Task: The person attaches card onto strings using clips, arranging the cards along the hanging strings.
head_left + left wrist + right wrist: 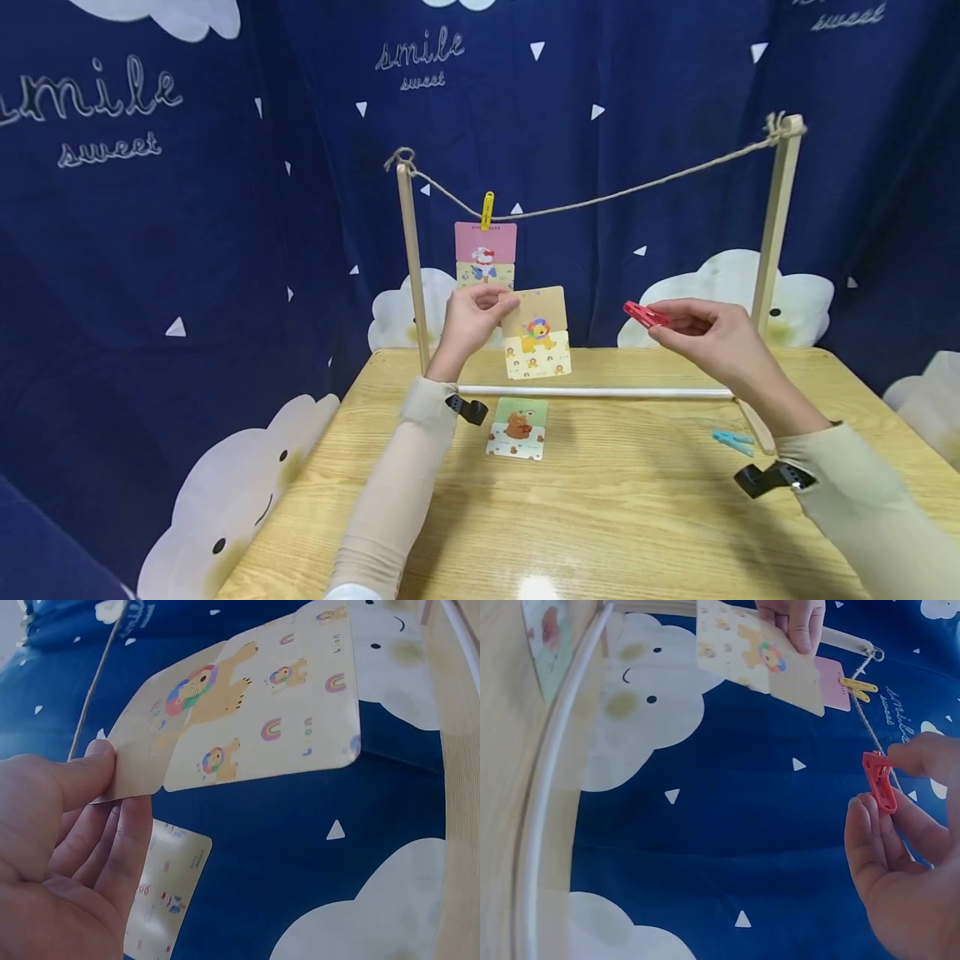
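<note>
Between thumb and fingers, my left hand (474,321) pinches the upper left edge of a lion card (537,333), held up in the air below the rope. In the left wrist view the lion card (247,705) shows its rainbow pattern close up. My right hand (708,337) pinches a red clothespin (645,315), apart from both card and rope. A pink rabbit card (486,243) hangs from the rope (600,200) by a yellow clothespin (487,211); its lower part is hidden behind my left hand and the lion card.
Two wooden posts (777,225) carry the sagging rope, with a white rod (600,392) between their feet. On the table (600,517) lie a green bear card (517,428) and a blue clothespin (733,442). A dark blue curtain (322,125) stands behind.
</note>
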Demonstrator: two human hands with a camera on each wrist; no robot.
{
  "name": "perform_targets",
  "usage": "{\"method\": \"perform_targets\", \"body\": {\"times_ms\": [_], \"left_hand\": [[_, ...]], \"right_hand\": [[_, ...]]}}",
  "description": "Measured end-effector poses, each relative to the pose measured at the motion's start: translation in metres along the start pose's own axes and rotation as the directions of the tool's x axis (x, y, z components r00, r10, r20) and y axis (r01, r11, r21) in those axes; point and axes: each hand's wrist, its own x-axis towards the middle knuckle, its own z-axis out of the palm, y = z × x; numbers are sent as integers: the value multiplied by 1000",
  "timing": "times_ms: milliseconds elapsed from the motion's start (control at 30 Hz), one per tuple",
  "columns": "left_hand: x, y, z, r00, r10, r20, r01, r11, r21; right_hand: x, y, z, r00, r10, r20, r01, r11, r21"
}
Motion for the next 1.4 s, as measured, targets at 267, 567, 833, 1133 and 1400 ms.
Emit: {"method": "perform_targets", "body": {"times_ms": [267,567,833,1133,1400], "left_hand": [[10,2,11,999,30,23,-30,999,-13],[22,7,25,998,26,49,-26,1000,8],[32,19,30,1000,29,10,-29,999,17],[46,31,35,1000,7,-14,-7,1000,3],[55,37,39,1000,4,-17,-4,1000,-10]], "right_hand": [[11,-12,-6,1000,3,-17,-3,1000,4],[23,-29,-12,999,6,-44,-5,1000,17],[39,-50,-17,996,-6,-87,8,1000,25],[60,-73,-21,993,7,-118,-5,1000,15],[83,-98,-24,994,-18,-109,8,996,-92]]}}
